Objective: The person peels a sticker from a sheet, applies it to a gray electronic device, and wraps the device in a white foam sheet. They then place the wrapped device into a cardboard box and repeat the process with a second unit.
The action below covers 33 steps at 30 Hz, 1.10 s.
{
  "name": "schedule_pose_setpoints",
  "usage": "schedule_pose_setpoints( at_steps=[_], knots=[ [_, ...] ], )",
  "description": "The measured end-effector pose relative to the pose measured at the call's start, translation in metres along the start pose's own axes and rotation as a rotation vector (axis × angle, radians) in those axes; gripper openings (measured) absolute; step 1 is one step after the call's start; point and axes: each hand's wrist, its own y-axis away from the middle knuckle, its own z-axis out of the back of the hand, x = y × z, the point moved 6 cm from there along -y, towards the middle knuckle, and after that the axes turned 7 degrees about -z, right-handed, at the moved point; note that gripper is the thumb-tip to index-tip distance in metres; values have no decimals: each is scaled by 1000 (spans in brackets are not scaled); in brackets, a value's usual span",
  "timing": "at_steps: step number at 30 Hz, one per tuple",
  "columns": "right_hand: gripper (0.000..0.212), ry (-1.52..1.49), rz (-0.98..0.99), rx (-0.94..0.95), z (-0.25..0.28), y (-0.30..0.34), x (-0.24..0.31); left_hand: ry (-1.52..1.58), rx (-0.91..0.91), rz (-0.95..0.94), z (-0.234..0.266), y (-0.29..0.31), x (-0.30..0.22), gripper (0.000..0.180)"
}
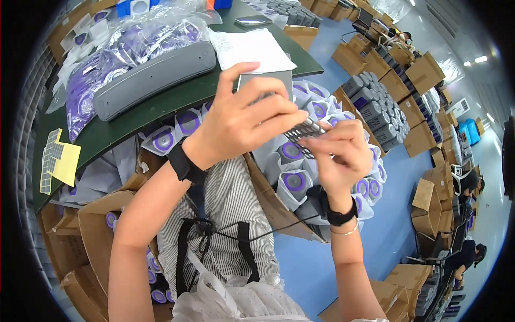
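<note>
Both hands are raised in front of me, above the table's near edge. Between them is a dark grey perforated piece (306, 131) with rows of round holes; much of it is hidden by fingers. My right hand (346, 155) pinches its right end between thumb and fingers. My left hand (247, 115) is closed at its other end, with the index finger lifted away. Behind the left hand's fingers shows a flat grey surface (284, 80), partly under a white plastic bag (252, 48); whether the hand touches it I cannot tell.
On the dark green table (134, 126) lie a long grey casing (155, 78), clear bags of purple parts (129, 40) and yellow sticker sheets (67, 161). An open carton (263, 188) beside my legs holds several wrapped grey-and-purple cylinders (294, 181). A black cord (268, 232) runs from the right wristband.
</note>
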Motion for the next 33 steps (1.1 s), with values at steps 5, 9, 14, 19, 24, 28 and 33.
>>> schedule_pose_setpoints(
  at_steps=[5,9,14,19,24,28,33],
  knots=[
    [53,-596,-755,-9,-6,-13,-62,38,65,-169,-9,21,-14,23],
    [69,83,-335,475,-76,-30,-137,89,98,-265,-17,22,-31,22],
    [75,88,-353,581,-153,-4,-221,125,249,-329,-2,21,-39,16],
    [81,169,-378,675,-175,-22,-258,190,283,-276,7,49,-29,8],
    [82,230,-392,721,-199,-38,-281,287,541,-309,-3,83,-28,5],
    [81,206,-369,656,-193,-47,-286,431,385,7,29,88,-16,3],
    [74,4,-345,409,-191,-77,-207,-108,107,789,149,147,94,33]
  ],
)
